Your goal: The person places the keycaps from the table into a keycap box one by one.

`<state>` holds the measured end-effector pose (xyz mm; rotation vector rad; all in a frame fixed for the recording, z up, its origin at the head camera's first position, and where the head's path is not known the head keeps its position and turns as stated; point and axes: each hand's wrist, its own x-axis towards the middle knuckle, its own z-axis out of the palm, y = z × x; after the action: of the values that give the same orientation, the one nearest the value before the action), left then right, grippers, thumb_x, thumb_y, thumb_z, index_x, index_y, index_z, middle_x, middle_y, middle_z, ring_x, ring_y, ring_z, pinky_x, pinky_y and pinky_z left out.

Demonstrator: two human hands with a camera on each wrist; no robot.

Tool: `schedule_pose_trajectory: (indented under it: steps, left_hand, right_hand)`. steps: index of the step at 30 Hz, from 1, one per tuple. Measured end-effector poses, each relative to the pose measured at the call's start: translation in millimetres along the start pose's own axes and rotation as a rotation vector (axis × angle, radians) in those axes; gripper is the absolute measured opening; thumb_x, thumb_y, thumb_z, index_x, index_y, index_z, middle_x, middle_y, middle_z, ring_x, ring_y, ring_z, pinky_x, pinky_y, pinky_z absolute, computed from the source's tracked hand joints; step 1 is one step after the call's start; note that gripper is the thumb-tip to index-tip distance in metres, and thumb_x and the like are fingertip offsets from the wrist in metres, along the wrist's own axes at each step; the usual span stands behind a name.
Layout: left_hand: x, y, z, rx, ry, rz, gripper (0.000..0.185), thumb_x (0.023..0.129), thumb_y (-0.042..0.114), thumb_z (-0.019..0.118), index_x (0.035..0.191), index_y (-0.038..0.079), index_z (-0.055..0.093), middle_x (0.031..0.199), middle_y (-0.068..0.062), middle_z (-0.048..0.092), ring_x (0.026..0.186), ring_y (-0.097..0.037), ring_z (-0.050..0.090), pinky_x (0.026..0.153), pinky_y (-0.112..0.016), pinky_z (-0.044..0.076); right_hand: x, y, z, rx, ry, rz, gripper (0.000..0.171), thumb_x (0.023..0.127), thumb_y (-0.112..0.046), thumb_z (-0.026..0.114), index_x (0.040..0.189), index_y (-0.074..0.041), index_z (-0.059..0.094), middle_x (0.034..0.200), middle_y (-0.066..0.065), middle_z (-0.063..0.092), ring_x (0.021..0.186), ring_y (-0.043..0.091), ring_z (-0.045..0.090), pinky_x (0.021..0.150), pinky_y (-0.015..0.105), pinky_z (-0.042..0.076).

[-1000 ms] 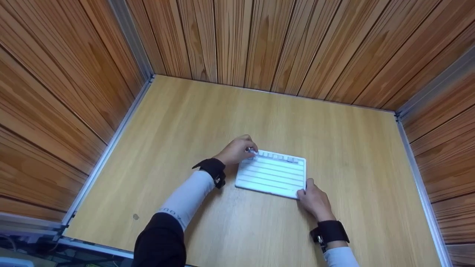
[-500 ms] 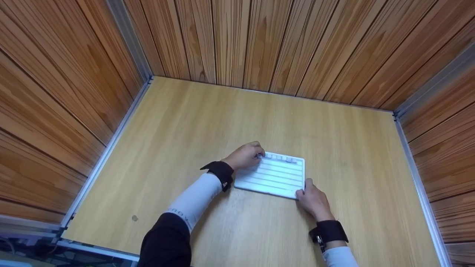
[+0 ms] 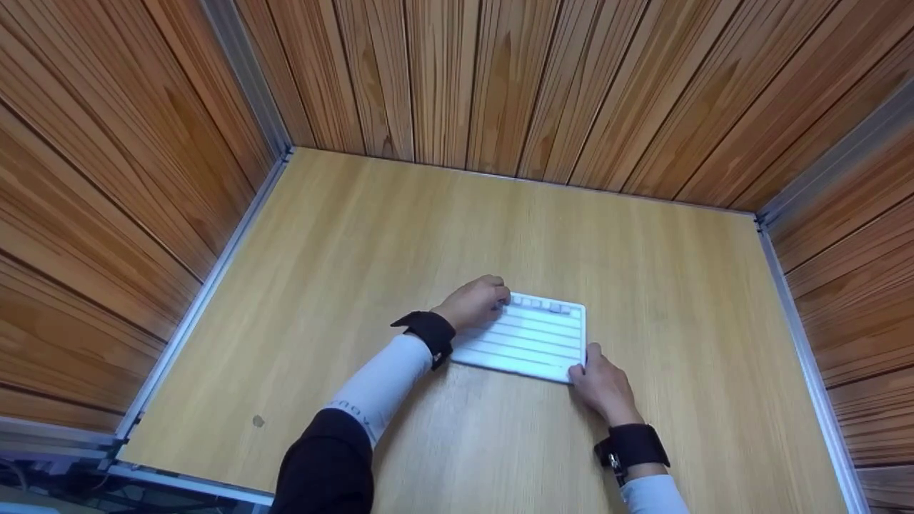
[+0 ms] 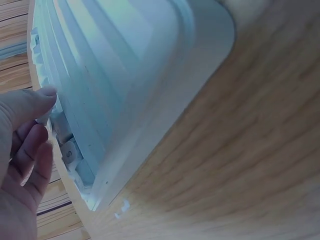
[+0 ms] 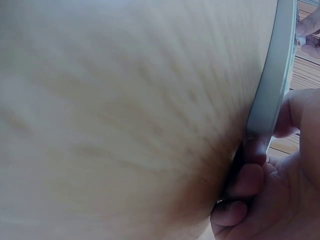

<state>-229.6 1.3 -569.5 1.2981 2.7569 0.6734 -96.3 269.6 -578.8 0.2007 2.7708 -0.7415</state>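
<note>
A white grooved board [image 3: 528, 343] lies flat on the wooden table [image 3: 400, 235], with a row of small grey letter tiles [image 3: 544, 306] along its far edge. My left hand [image 3: 475, 303] sits curled over the board's far left corner. In the left wrist view its thumb and fingers [image 4: 30, 145] pinch the end tile of the tile row [image 4: 70, 152], beside the board [image 4: 125, 65]. My right hand [image 3: 603, 382] grips the near right corner, thumb on top. In the right wrist view its fingers [image 5: 250, 180] curl under the board's edge [image 5: 272, 85].
Wood-panelled walls [image 3: 500, 78] with metal rails [image 3: 207, 300] close the table in at the back, left and right. A small dark mark [image 3: 258, 421] sits on the table near the front left.
My left hand has slid a little to the right over the board's far left corner. My right hand has kept its hold on the near right corner.
</note>
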Motion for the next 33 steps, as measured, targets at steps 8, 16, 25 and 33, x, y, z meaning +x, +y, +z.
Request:
schedule_pose_trajectory:
  steps: [8, 16, 25, 33]
  left_hand:
    - [0.1, -2.4, 1.8, 0.035, 0.021, 0.026, 0.014, 0.087, 0.007, 0.078, 0.1, 0.009, 0.075, 0.096, -0.005, 0.069, 0.095, -0.021, 0.063, 0.085, -0.034, 0.052]
    - [-0.2, -2.8, 2.7, 0.071, -0.002, -0.002, 0.013, 0.088, 0.011, 0.078, 0.1, 0.011, 0.076, 0.098, -0.004, 0.069, 0.095, -0.021, 0.06, 0.083, -0.035, 0.05]
    - [-3.8, -4.6, 2.1, 0.09, 0.024, 0.0, 0.009, 0.09, 0.009, 0.074, 0.098, 0.012, 0.075, 0.093, -0.002, 0.069, 0.091, -0.021, 0.06, 0.076, -0.035, 0.047]
    - [-4.3, -5.6, 3.8, 0.1, 0.013, -0.023, 0.01, 0.091, 0.01, 0.073, 0.1, 0.014, 0.076, 0.094, 0.0, 0.07, 0.092, -0.02, 0.059, 0.076, -0.034, 0.044]
  right_hand:
    - [0.1, 0.5, 1.9, 0.005, -0.009, 0.003, 0.023, 0.095, -0.02, 0.05, 0.108, -0.001, 0.045, 0.082, 0.009, 0.045, 0.071, 0.026, 0.046, 0.059, 0.034, 0.032]
    - [0.1, 2.0, 1.8, 0.01, -0.021, 0.012, 0.025, 0.096, -0.021, 0.05, 0.11, -0.001, 0.045, 0.083, 0.01, 0.046, 0.072, 0.026, 0.047, 0.059, 0.035, 0.033]
    - [1.5, 1.5, 1.1, 0.004, -0.011, 0.001, 0.024, 0.095, -0.02, 0.049, 0.109, -0.001, 0.045, 0.081, 0.009, 0.045, 0.072, 0.026, 0.046, 0.059, 0.034, 0.033]
    - [2.6, 1.9, 2.1, -0.014, -0.004, -0.005, 0.023, 0.096, -0.02, 0.05, 0.107, 0.0, 0.045, 0.079, 0.009, 0.044, 0.069, 0.026, 0.045, 0.057, 0.034, 0.032]
